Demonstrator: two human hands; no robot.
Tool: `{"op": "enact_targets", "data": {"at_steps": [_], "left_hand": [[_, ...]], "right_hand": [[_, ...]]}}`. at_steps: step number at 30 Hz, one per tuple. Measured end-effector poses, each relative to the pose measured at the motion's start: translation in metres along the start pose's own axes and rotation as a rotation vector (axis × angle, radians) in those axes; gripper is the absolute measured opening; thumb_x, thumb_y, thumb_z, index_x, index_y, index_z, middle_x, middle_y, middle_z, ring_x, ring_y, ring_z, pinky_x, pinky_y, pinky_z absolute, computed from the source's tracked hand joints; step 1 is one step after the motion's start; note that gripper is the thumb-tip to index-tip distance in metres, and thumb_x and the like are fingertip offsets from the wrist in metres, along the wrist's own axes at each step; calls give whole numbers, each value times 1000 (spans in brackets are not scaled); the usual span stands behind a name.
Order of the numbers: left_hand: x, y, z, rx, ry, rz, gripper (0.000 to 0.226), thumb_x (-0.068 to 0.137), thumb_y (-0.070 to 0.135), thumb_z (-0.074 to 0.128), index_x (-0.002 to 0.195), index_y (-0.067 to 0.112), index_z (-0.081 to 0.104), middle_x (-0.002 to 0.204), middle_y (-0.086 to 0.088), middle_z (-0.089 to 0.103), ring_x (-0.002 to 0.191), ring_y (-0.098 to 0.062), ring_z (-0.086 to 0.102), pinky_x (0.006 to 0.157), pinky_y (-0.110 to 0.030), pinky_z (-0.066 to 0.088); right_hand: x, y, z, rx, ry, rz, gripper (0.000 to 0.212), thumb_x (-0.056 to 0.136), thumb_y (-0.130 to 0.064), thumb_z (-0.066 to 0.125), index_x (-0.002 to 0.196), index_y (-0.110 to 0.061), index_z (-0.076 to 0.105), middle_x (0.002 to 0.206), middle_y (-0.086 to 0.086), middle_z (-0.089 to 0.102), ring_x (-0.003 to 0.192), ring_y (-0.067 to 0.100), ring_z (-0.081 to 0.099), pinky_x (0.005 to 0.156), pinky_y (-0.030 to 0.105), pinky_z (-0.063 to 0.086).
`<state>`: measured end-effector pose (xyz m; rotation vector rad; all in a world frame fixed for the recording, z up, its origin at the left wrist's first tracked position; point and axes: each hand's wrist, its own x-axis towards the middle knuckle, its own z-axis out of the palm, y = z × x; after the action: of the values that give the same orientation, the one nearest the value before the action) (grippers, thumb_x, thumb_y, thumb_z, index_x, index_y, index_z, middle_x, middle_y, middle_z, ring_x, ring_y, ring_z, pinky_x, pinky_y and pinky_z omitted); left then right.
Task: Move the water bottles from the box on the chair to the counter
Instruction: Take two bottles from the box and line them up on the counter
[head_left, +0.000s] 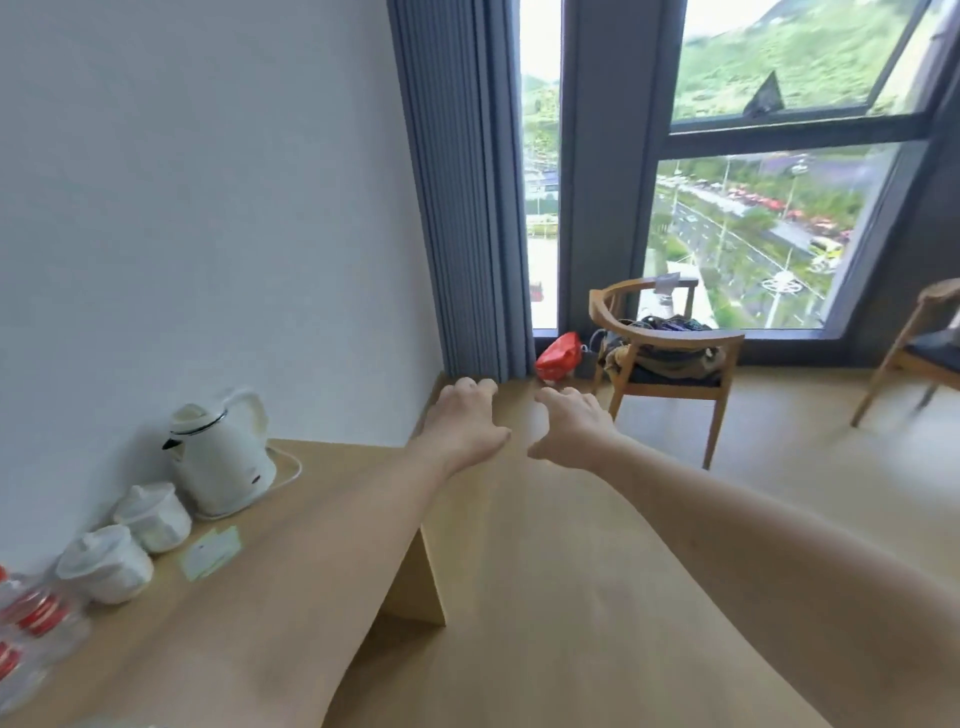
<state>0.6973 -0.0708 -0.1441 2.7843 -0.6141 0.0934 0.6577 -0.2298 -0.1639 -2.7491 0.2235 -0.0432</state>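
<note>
Both my arms reach forward over the wooden counter (311, 499) and the floor beyond it. My left hand (465, 423) and my right hand (571, 431) hover side by side in the air, fingers loosely curled, holding nothing. Clear water bottles (36, 623) with red labels stand on the counter at the far left edge of the view. A wooden chair (670, 358) stands by the window ahead, with dark clothes and bags piled on its seat. No box is visible on it.
A white kettle (221, 457), two white lidded cups (130, 540) and a small card (210, 552) sit on the counter by the wall. A red bag (558, 356) lies on the floor beside the chair. A second chair (919, 348) stands at the right. Grey curtains (462, 208) hang by the window.
</note>
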Motion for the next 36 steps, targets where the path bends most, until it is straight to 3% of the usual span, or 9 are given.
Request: {"op": "enact_targets", "data": {"at_steps": [7,13,19,25,29,34,36], "left_hand": [[83,192,73,-54,-54,188,61,88,37,77,141,22,52,135,-4,55,119,-25,54,91,-33,51],[136,312,120,-69,-159,302,65,89,42,73,146,22,49,141,-6,53,130,-27,48,103,-41,49],[192,410,167,-93,-239,441,66,91,37,73,149,22,46,144,-7,51,135,-27,45,103,-41,46],[276,510,220,-137,-247,621,64,89,36,75,146,22,50,142,-7,53,128,-28,51,94,-38,47],[349,578,255,-157,-297,712,65,88,36,75,146,25,49,146,-6,50,127,-27,51,83,-31,38],[442,663,282,-167,-373,796,66,89,36,75,148,23,49,149,-8,46,137,-29,42,104,-41,44],[473,693,291,-164,-377,821,65,89,36,74,147,22,49,148,-8,48,137,-29,42,104,-41,44]], "right_hand": [[0,190,-81,-27,69,255,75,81,-38,83,144,-27,44,143,6,50,130,30,45,98,43,45],[-9,314,-131,-10,118,440,75,83,-40,79,147,-26,42,144,7,50,132,29,45,102,44,44],[-8,408,-156,18,179,600,75,85,-39,76,149,-27,40,144,5,53,132,29,46,100,43,43],[25,507,-185,25,231,755,77,89,-38,75,155,-28,36,148,8,49,136,30,42,107,44,43],[66,575,-217,11,265,846,74,88,-41,74,152,-26,40,146,7,50,134,30,45,104,43,44],[119,659,-260,10,305,967,71,86,-42,74,148,-28,44,140,6,54,128,29,50,92,37,47],[134,690,-271,26,319,1015,70,85,-42,74,147,-28,45,137,6,55,126,28,51,89,35,46]]}}
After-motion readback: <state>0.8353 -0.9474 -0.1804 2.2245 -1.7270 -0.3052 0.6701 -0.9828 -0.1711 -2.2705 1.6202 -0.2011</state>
